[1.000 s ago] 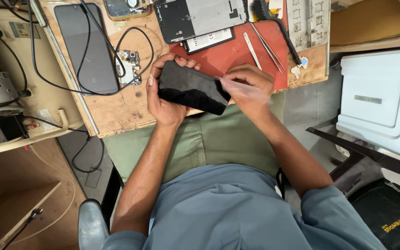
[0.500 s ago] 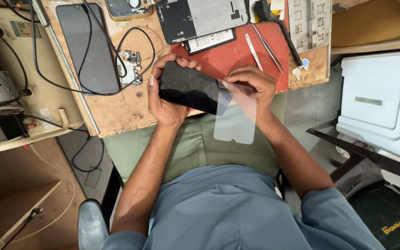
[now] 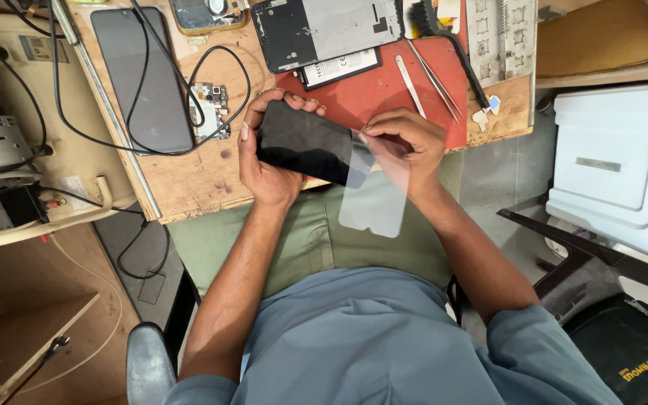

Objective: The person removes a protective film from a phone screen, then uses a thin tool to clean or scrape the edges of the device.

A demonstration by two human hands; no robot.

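Note:
My left hand (image 3: 264,161) grips a black phone (image 3: 301,142) by its left end, screen up, just above the front edge of the wooden workbench (image 3: 204,172). My right hand (image 3: 406,146) pinches the top edge of a thin clear screen film (image 3: 376,199) at the phone's right end. The film hangs down over my green trousers, peeled almost wholly off the glass. Both hands are close together, over the table's edge and my lap.
On the bench lie a red mat (image 3: 384,94), two metal tweezers (image 3: 429,75), an opened phone back (image 3: 324,30), a small circuit board (image 3: 211,109), a dark glass panel (image 3: 140,75) and black cables (image 3: 211,75). A white box (image 3: 616,165) stands right.
The clear film has been peeled away from the phone's screen and now hangs from my right hand. The phone stayed in my left hand.

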